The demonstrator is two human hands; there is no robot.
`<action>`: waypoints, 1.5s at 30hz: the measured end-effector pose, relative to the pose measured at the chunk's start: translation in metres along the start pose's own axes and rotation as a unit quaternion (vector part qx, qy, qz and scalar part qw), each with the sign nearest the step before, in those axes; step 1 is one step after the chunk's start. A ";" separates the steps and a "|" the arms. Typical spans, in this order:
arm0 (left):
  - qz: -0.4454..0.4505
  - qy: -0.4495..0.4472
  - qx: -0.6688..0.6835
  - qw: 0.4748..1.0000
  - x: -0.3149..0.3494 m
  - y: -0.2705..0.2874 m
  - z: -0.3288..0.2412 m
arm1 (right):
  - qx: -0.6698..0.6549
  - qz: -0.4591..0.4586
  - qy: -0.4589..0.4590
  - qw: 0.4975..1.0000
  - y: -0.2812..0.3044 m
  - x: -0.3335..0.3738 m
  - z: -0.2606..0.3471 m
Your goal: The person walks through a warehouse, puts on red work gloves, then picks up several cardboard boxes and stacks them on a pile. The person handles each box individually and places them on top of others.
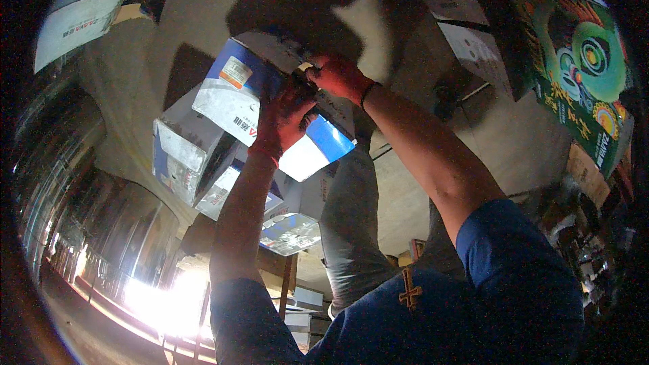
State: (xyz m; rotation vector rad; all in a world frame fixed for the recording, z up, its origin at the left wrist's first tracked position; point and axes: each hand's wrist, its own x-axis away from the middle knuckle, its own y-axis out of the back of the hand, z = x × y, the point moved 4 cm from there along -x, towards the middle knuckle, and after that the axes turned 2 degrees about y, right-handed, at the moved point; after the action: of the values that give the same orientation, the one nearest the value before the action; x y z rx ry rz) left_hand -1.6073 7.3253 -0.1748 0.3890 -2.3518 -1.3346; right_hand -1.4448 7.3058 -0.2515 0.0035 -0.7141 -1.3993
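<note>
A blue and white cardboard box (226, 105) with an orange and white label is tilted in front of me. My left hand (280, 118), reddish and apparently gloved, lies across its side with the fingers curled at the upper edge. Close beside it, my right hand (341, 80), also reddish, has its fingers pinched together above the box. A small pale bit shows at those fingertips, too dark to name. Shadow hides the box's top between the two hands.
Similar boxes stand under and beside it, one on the left (179, 152) and one nearer (291, 233). White cartons (473, 54) and a green printed carton (588, 74) stand on the right. Shiny film-wrapped stacks (115, 213) line the left. My leg (351, 209) is close by.
</note>
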 end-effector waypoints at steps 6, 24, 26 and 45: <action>0.027 -0.020 -0.003 0.999 -0.005 0.010 -0.001 | 0.080 0.002 0.004 0.997 0.000 -0.002 0.000; -0.099 0.287 -0.013 0.953 0.025 -0.034 0.009 | -0.045 -0.015 0.047 0.998 -0.006 0.017 0.016; -0.183 0.346 0.007 0.920 0.040 -0.044 0.005 | -0.028 0.003 0.051 0.998 -0.009 0.018 0.026; -0.327 0.443 0.041 0.834 0.059 -0.048 -0.012 | 0.109 0.065 0.112 0.986 -0.026 0.006 0.040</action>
State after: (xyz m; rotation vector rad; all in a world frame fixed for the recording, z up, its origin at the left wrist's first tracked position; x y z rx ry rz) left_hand -1.6513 7.2663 -0.1985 1.5624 -1.4964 -0.9417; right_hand -1.4868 7.3110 -0.2275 0.2773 -0.6645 -1.1688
